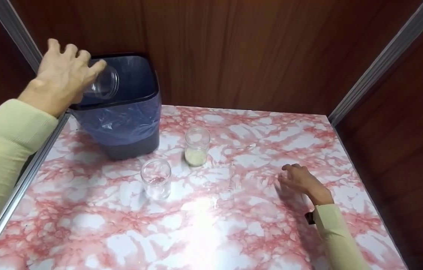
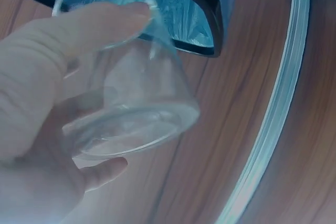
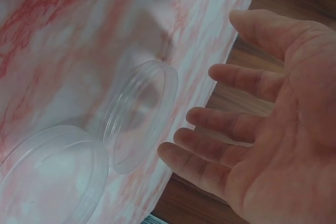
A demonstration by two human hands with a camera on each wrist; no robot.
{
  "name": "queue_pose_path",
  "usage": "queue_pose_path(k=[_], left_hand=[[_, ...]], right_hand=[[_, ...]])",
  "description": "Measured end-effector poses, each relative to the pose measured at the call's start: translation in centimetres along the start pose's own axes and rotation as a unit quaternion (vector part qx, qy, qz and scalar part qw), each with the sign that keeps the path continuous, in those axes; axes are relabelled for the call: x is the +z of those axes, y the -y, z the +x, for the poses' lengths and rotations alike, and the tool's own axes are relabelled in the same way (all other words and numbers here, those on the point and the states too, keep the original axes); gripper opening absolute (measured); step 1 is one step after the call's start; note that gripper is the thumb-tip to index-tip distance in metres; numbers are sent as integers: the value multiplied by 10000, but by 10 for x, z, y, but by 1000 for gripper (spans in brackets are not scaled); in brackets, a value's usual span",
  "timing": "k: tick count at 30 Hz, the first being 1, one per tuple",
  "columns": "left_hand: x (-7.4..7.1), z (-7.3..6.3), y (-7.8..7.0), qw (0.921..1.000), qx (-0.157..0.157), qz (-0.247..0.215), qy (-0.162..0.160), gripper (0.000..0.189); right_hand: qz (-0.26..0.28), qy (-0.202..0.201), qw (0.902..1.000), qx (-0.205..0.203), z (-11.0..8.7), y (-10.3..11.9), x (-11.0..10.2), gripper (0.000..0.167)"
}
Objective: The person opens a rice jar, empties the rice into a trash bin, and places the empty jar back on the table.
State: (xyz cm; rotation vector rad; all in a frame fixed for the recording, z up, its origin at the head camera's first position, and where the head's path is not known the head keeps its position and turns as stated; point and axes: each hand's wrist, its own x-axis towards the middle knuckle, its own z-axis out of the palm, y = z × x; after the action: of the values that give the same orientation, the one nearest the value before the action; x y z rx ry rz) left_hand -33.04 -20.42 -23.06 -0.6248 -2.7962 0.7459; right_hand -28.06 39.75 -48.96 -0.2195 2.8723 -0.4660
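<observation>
My left hand (image 1: 63, 71) grips a clear jar (image 2: 142, 82), tilted with its mouth toward the lined bin (image 1: 132, 146). In the left wrist view the thumb lies along the jar's side near the rim, and the jar looks see-through with nothing visible inside. My right hand (image 1: 301, 182) hovers low over the table's right side, fingers spread and holding nothing. Close to its fingertips in the right wrist view are two clear round lids, one lid (image 3: 142, 124) nearer the fingers and another lid (image 3: 52, 177) beside it.
On the red-and-white marbled table (image 1: 121, 240) stand two more clear jars. One jar (image 1: 196, 150) has pale powdery matter at its bottom; the other jar (image 1: 156, 180) stands nearer the front. Brown wood-grain panels (image 1: 252, 56) enclose the back and sides.
</observation>
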Motion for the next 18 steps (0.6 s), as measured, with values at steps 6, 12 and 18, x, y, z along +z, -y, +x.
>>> queue_pose_path(k=[6, 12, 18], left_hand=[[5, -17, 7, 9927, -337, -664, -947, 97], [16, -26, 5, 9832, -624, -1152, -1273, 98], [23, -29, -1, 9760, -856, -1374, -1455, 100]], right_hand=[[-51, 87, 9999, -5, 2, -1, 1, 52], [-45, 202, 9998, -41, 5, 3, 0, 52], [-179, 66, 9995, -265, 13, 10, 0, 49]])
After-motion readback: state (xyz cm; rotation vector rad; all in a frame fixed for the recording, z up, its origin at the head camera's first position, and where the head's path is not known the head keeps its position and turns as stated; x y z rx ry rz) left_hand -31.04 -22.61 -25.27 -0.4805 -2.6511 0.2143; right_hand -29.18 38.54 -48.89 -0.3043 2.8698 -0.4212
